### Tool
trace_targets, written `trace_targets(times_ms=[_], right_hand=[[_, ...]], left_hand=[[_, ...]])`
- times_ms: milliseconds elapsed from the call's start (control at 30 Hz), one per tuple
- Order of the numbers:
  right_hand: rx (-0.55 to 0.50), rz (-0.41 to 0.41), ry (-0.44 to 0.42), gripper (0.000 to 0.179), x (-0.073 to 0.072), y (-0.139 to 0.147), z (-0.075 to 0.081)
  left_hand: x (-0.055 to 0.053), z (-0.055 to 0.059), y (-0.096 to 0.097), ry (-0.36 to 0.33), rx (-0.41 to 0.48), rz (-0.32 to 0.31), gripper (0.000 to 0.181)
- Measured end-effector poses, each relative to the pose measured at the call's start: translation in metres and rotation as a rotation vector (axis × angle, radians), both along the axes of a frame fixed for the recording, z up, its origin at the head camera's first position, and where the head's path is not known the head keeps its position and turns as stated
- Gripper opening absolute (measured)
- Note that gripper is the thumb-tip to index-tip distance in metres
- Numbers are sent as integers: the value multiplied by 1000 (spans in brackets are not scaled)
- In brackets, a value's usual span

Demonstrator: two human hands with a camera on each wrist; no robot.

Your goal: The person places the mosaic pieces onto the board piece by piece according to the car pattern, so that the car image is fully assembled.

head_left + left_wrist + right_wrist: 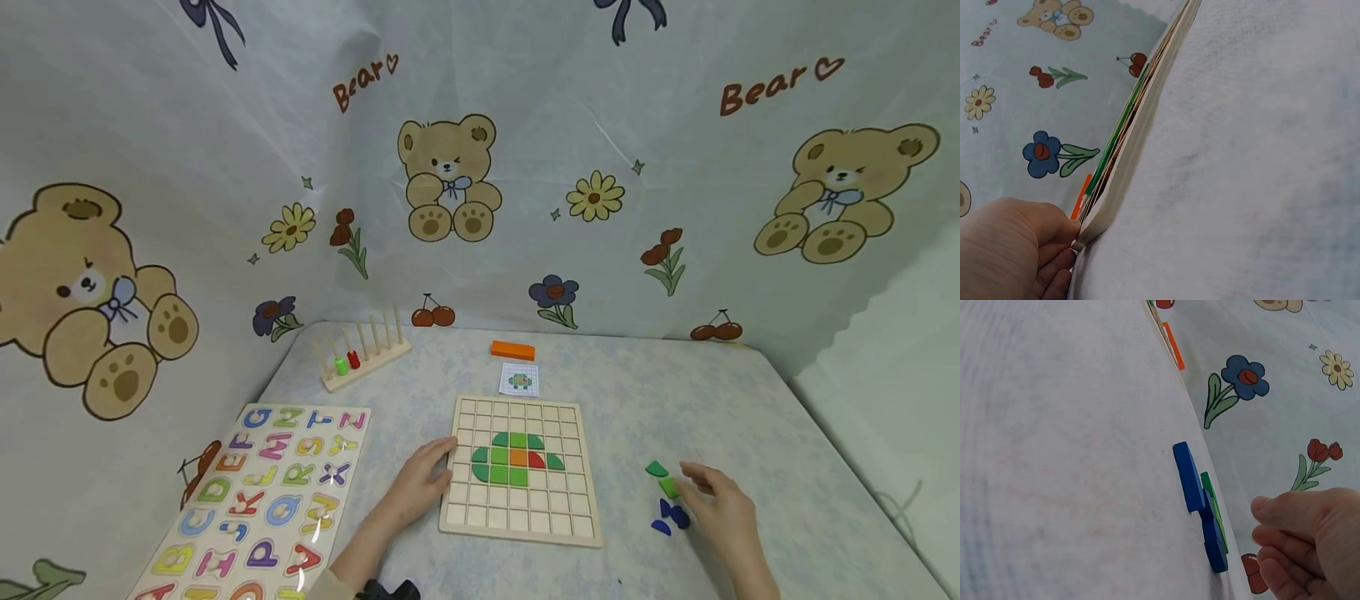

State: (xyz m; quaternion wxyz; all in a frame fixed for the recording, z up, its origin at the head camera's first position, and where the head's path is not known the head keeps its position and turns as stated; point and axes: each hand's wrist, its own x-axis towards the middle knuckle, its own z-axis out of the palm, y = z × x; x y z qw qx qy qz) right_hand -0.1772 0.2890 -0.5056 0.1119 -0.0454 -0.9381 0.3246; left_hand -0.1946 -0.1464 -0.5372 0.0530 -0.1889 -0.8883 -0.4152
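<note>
A square wooden grid board [521, 523] lies mid-table, with a cluster of green, orange and red tiles [498, 456] in its cells. My left hand [416, 483] touches the board's left edge with its fingertips and thumb; in the left wrist view they meet the pale board edge [1119, 181]. To the right, my right hand [720, 508] hovers beside loose pieces, its thumb close to a green square tile [668, 487]. Around it are a green rounded tile [656, 468] and several blue pieces [679, 517]. In the right wrist view, no piece shows between the loosely bent fingers [1288, 547].
Behind the board lie a small pattern card [519, 380] and an orange block [513, 350]. An alphabet board [262, 500] is at the left, near a peg stand [367, 367] with green and red beads. A bear-printed cloth [517, 275] hangs behind the table.
</note>
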Motion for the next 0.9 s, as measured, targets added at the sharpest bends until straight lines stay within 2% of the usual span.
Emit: trace_targets(times_ms=[133,333,733,900], right_hand=[[35,20,-42,39,1,3,-9],[70,43,32,36,-3,3,-20],[86,53,23,39,-2,2,-19],[109,60,58,35,-3,1,-22]], left_hand=[[1,-1,0,-10,5,-5,48],[0,-1,0,-4,0,8,48],[0,-1,1,7,10,4,48],[1,0,0,16,8,3,48]])
